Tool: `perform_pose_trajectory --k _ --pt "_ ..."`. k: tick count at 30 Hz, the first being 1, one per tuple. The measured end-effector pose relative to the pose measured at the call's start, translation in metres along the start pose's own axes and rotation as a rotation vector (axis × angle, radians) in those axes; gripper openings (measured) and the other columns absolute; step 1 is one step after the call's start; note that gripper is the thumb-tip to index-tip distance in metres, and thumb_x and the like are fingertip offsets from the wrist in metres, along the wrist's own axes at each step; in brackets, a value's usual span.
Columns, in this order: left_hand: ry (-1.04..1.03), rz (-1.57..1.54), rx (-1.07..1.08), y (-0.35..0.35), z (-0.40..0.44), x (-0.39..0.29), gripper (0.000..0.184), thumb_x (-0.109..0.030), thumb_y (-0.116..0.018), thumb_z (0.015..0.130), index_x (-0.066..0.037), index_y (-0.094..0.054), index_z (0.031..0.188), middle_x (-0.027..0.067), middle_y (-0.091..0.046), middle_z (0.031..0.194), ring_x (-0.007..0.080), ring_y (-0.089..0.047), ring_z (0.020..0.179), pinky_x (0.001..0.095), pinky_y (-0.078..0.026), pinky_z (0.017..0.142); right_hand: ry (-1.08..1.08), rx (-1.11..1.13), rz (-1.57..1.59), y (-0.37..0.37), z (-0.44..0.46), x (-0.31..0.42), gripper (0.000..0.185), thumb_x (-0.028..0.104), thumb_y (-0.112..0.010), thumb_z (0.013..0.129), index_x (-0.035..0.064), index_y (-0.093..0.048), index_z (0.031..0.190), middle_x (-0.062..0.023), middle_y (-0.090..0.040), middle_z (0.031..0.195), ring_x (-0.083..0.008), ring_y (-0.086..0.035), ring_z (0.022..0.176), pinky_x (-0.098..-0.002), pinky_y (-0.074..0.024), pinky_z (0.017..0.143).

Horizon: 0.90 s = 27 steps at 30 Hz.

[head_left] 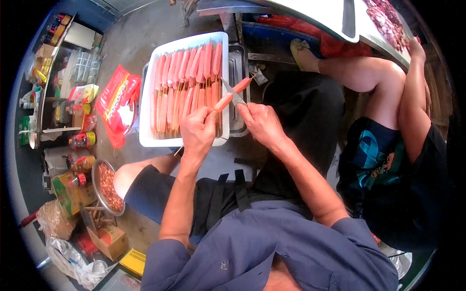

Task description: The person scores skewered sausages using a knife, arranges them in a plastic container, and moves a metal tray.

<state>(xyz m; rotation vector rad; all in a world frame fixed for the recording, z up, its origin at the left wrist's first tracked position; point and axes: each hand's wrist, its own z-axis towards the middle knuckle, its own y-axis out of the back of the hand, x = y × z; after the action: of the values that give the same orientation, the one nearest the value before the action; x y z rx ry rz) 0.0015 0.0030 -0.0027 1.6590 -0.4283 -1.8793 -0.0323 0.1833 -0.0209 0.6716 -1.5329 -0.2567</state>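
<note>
Head view: A person in a dark shirt works seated, both bare hands meeting over the right edge of a white tray.

Left hand: The fist (198, 130) is closed on the lower end of a skewered sausage (223, 103), which slants up and to the right; the grip likely steadies it against the blade.

Right hand: Fingers (262, 121) wrap a knife (236, 97), its handle hidden, its blade across the sausage; whether it is cutting or only resting there cannot be told.

White tray: Just beyond the left fist, the tray (148, 111) bears two rows of skewered sausages (184, 65), packed side by side, probably to save room and stay within reach.

Metal tray: A dark-rimmed tray (240, 58) shows behind the white one's right edge.

Floor: A red bag (114, 102) lies left of the trays; nearer the person's knee, a metal bowl (98, 196) holds reddish chopped food.

Neighbour: At far right, a second person's hand (416, 48) is beside raw meat (383, 22) on a table.
</note>
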Motion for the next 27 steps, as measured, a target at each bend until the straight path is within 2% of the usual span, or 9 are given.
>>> perform_pose_trajectory --k 6,8,9,11,12,14,17,21,27 --pt "0.093 -0.007 0.041 -0.001 -0.002 0.004 0.01 -0.008 -0.065 0.086 0.001 -0.066 0.082 0.0155 -0.059 0.064 0.0254 -0.058 0.056 0.0348 -0.043 0.054 -0.159 -0.113 0.17 -0.008 0.0 -0.005 0.047 0.039 -0.051 0.099 -0.0008 -0.064 0.077 -0.025 -0.062 0.072 -0.0446 -0.062 0.069 -0.0504 -0.0481 0.06" --pt "0.06 0.003 0.027 -0.001 -0.002 0.004 0.011 -0.008 -0.065 0.086 0.001 -0.065 0.081 0.0148 -0.058 0.063 0.0237 -0.057 0.055 0.0339 -0.042 0.053 -0.04 -0.222 0.04 -0.005 0.0 -0.001 0.044 0.032 -0.056 0.098 -0.0031 -0.057 0.072 -0.0206 -0.053 0.06 -0.0352 -0.056 0.053 -0.0416 -0.0431 0.052" --pt "0.059 0.002 0.028 -0.002 -0.002 0.005 0.011 -0.008 -0.065 0.086 0.001 -0.065 0.081 0.0148 -0.058 0.063 0.0237 -0.057 0.055 0.0339 -0.042 0.053 -0.04 -0.223 0.039 -0.004 0.0 -0.001 0.044 0.032 -0.056 0.098 -0.0031 -0.057 0.072 -0.0206 -0.053 0.06 -0.0352 -0.056 0.053 -0.0416 -0.0431 0.052" --pt "0.042 -0.113 0.025 -0.005 -0.003 0.011 0.013 -0.009 -0.064 0.091 0.002 -0.067 0.084 0.0008 -0.057 0.062 0.0058 -0.049 0.057 0.0257 -0.039 0.05 -0.094 -0.079 0.036 -0.004 -0.001 -0.003 0.046 0.038 -0.051 0.099 -0.0007 -0.063 0.077 -0.0249 -0.061 0.072 -0.0443 -0.062 0.068 -0.0491 -0.0474 0.059" --pt "0.041 -0.112 0.027 -0.005 -0.003 0.011 0.013 -0.009 -0.064 0.091 0.002 -0.067 0.084 0.0008 -0.057 0.062 0.0058 -0.049 0.057 0.0257 -0.039 0.05 -0.095 -0.08 0.038 -0.005 -0.001 -0.005 0.046 0.038 -0.051 0.099 -0.0007 -0.063 0.077 -0.0249 -0.061 0.072 -0.0443 -0.062 0.068 -0.0491 -0.0474 0.059" --pt "0.026 -0.069 0.005 -0.005 -0.002 0.011 0.012 -0.008 -0.063 0.088 0.002 -0.064 0.081 0.012 -0.057 0.061 0.0191 -0.054 0.053 0.0327 -0.042 0.053 -0.126 0.021 0.163 -0.006 0.001 -0.013 0.046 0.038 -0.051 0.099 -0.0007 -0.063 0.078 -0.0249 -0.061 0.071 -0.0444 -0.062 0.068 -0.0491 -0.0472 0.059" --pt "0.083 -0.079 0.044 -0.001 -0.001 0.009 0.013 -0.008 -0.062 0.089 0.002 -0.064 0.081 0.0115 -0.056 0.061 0.0183 -0.054 0.054 0.0328 -0.042 0.053 -0.09 -0.031 0.038 0.0 -0.001 -0.005 0.045 0.037 -0.051 0.099 -0.0009 -0.063 0.079 -0.0252 -0.061 0.071 -0.0442 -0.062 0.068 -0.0491 -0.047 0.059" --pt "0.08 -0.033 0.061 0.002 -0.003 0.006 0.013 -0.008 -0.062 0.089 0.002 -0.065 0.082 0.0115 -0.056 0.062 0.0172 -0.053 0.054 0.032 -0.041 0.053 -0.122 -0.165 0.077 0.005 0.003 -0.001 0.046 0.039 -0.049 0.099 -0.0005 -0.065 0.081 -0.025 -0.062 0.072 -0.0441 -0.063 0.068 -0.0498 -0.0477 0.06" --pt "0.062 -0.143 -0.007 -0.001 -0.006 0.017 0.01 -0.006 -0.064 0.088 0.002 -0.065 0.082 0.0072 -0.056 0.061 0.0122 -0.05 0.055 0.0299 -0.04 0.052 -0.082 -0.089 -0.044 -0.001 0.001 -0.005 0.048 0.038 -0.047 0.1 -0.0015 -0.065 0.08 -0.0248 -0.063 0.073 -0.0442 -0.063 0.069 -0.0503 -0.0494 0.062"
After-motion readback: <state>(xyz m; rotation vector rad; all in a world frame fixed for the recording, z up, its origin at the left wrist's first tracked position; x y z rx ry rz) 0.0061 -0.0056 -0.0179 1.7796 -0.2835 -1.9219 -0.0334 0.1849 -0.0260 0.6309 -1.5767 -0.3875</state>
